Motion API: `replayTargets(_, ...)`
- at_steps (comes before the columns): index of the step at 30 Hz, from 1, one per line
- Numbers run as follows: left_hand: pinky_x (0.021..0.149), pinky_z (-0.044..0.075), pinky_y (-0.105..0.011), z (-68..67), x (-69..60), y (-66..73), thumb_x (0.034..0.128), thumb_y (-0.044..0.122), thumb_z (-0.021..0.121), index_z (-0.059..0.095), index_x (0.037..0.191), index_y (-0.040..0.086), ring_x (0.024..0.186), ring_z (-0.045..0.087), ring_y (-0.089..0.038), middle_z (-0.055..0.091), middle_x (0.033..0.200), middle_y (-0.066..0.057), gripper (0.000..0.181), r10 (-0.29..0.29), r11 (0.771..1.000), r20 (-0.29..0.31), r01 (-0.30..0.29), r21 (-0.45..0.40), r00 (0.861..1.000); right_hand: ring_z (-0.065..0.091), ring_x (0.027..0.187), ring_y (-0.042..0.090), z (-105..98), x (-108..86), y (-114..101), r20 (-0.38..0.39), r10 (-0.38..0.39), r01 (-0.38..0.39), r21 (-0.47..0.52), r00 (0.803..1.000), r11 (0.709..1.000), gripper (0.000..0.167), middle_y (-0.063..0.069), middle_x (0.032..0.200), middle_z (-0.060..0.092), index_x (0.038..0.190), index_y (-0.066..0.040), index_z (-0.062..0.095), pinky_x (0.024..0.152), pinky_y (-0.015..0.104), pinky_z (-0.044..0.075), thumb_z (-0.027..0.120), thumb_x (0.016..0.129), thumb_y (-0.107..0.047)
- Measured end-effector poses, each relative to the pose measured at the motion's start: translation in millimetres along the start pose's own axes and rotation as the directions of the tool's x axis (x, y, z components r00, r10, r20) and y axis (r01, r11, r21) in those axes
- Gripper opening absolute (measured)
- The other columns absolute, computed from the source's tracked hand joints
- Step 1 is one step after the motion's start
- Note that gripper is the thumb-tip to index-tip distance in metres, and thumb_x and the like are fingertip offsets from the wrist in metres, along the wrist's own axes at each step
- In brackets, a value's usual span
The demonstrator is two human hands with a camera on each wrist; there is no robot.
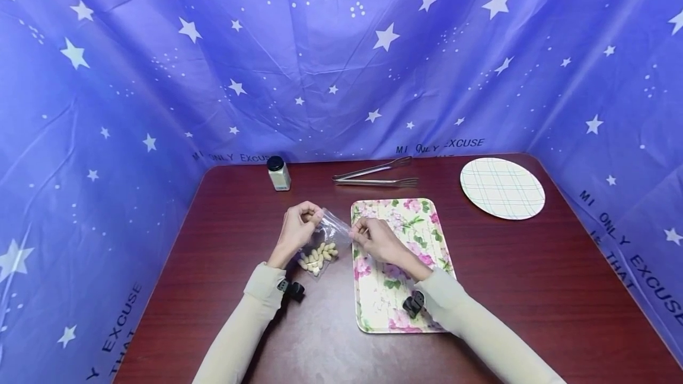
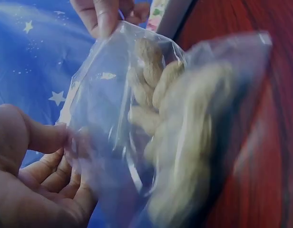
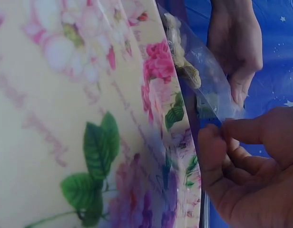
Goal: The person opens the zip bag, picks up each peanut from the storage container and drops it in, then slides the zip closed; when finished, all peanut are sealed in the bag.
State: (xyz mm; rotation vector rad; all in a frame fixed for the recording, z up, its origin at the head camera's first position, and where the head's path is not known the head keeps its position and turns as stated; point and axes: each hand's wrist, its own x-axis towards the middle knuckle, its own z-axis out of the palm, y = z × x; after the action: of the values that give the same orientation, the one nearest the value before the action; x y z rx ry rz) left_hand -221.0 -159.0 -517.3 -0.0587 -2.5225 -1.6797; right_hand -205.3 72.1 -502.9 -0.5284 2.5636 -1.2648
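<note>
A clear plastic zip bag (image 1: 335, 228) hangs between both hands, its top edge stretched from one to the other. Peanuts in their shells (image 2: 151, 71) fill its lower part. My left hand (image 1: 300, 227) pinches one top corner between thumb and fingers. At the opposite corner, my right hand (image 1: 380, 240) pinches the rim, over the left edge of a floral tray (image 1: 395, 313). In the right wrist view the thumb and forefinger of the right hand (image 3: 256, 161) meet on the bag's corner. Whether the bag's seal is parted cannot be made out.
Behind the hands stands a jar (image 1: 280, 176) with a black lid and pale contents. Metal tongs (image 1: 368, 182) lie near the table's back edge. An oval checked plate (image 1: 503, 188) lies at the back right. A starry blue curtain (image 1: 299, 76) closes off the back and sides.
</note>
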Motion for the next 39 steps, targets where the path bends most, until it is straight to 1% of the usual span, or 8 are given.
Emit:
replayTargets(5, 0.057, 0.056, -0.022, -8.0, -2.4, 0.5, 0.0994, 0.006, 0.068, 0.072, 0.098, -0.003, 0.06, 0.063, -0.009, 0.072, 0.088, -0.021, 0.01, -0.041, 0.998, 0.033, 0.043, -0.048, 0.999, 0.067, 0.067, 0.015, -2, 12.0, 1, -0.024, -0.01, 0.012, 0.075, 1.0, 0.997, 0.008, 0.011, 0.085, 0.074, 0.096, -0.003, 0.069, 0.062, 0.023, 0.055, 0.067, 0.101, -0.01)
replayTargets(10, 0.055, 0.055, -0.022, -12.7, -7.1, -4.0, 0.0989, 0.008, 0.069, 0.071, 0.097, -0.001, 0.058, 0.057, -0.006, 0.07, 0.084, -0.013, 0.009, -0.091, 0.996, 0.008, 0.091, 0.01, 0.996, 0.068, 0.067, 0.015, -3, 28.6, 0, -0.041, -0.026, 0.03, 0.087, 0.999, 0.996, 0.005, 0.012, 0.086, 0.075, 0.098, -0.002, 0.071, 0.061, 0.021, 0.055, 0.068, 0.098, -0.006)
replayTargets(12, 0.054, 0.053, -0.021, -15.0, -9.1, -6.3, 0.0981, 0.008, 0.07, 0.07, 0.095, -0.001, 0.057, 0.055, -0.005, 0.071, 0.083, -0.012, 0.009, -0.105, 0.994, -0.007, 0.105, 0.035, 0.994, 0.067, 0.068, 0.013, -3, 36.1, -2, -0.036, -0.041, 0.044, 0.062, 0.999, 0.997, 0.005, 0.011, 0.087, 0.075, 0.098, -0.001, 0.072, 0.063, 0.021, 0.056, 0.068, 0.097, -0.004)
replayTargets(17, 0.052, 0.054, -0.02, -19.9, -10.1, -11.1, 0.0971, 0.004, 0.07, 0.068, 0.095, -0.004, 0.057, 0.063, -0.004, 0.072, 0.083, -0.015, 0.008, -0.141, 0.99, -0.01, 0.141, 0.024, 0.99, 0.07, 0.073, 0.015, -5, 52.6, -7, 0.022, -0.078, 0.079, -0.011, 0.997, 0.997, 0.012, 0.013, 0.088, 0.076, 0.099, 0.0, 0.074, 0.069, 0.022, 0.058, 0.064, 0.092, 0.003)
replayTargets(22, 0.049, 0.049, -0.02, -24.0, -5.5, -13.5, 0.0955, 0.005, 0.073, 0.069, 0.092, -0.001, 0.057, 0.066, -0.005, 0.074, 0.081, -0.013, 0.007, -0.139, 0.983, -0.011, 0.14, 0.118, 0.99, 0.069, 0.066, 0.014, -8, 67.9, -14, 0.073, -0.103, 0.111, -0.108, 0.992, 0.988, 0.017, 0.013, 0.082, 0.076, 0.093, 0.0, 0.076, 0.067, 0.024, 0.059, 0.063, 0.087, 0.009)
replayTargets(26, 0.053, 0.055, -0.023, -27.3, -0.5, -16.4, 0.0922, 0.003, 0.076, 0.07, 0.089, -0.001, 0.059, 0.07, -0.009, 0.075, 0.079, -0.015, 0.007, -0.126, 0.976, -0.009, 0.126, 0.178, 0.992, 0.069, 0.06, 0.014, -8, 77.9, -20, 0.112, -0.061, 0.079, -0.166, 0.992, 0.983, 0.013, 0.012, 0.079, 0.077, 0.092, 0.0, 0.077, 0.066, 0.025, 0.06, 0.067, 0.089, 0.007)
replayTargets(33, 0.063, 0.059, -0.024, -32.2, 3.5, -19.7, 0.0882, 0.007, 0.081, 0.075, 0.086, 0.002, 0.06, 0.072, -0.013, 0.078, 0.077, -0.011, 0.008, -0.121, 0.937, 0.003, 0.114, 0.33, 0.993, 0.073, 0.066, 0.016, 0, 86.5, -20, 0.147, 0.044, -0.017, -0.181, 0.988, 0.983, 0.013, 0.013, 0.083, 0.079, 0.096, 0.001, 0.079, 0.072, 0.027, 0.063, 0.067, 0.091, 0.005)
replayTargets(39, 0.075, 0.062, -0.034, -36.6, 4.3, -21.6, 0.0865, 0.011, 0.084, 0.076, 0.091, 0.003, 0.058, 0.072, -0.012, 0.079, 0.079, -0.01, 0.012, -0.157, 0.918, -0.004, 0.148, 0.368, 0.988, 0.076, 0.073, 0.017, 3, 87.3, -16, 0.116, 0.037, -0.022, -0.129, 0.993, 0.991, 0.017, 0.014, 0.088, 0.08, 0.103, 0.003, 0.077, 0.073, 0.026, 0.062, 0.069, 0.088, 0.005)
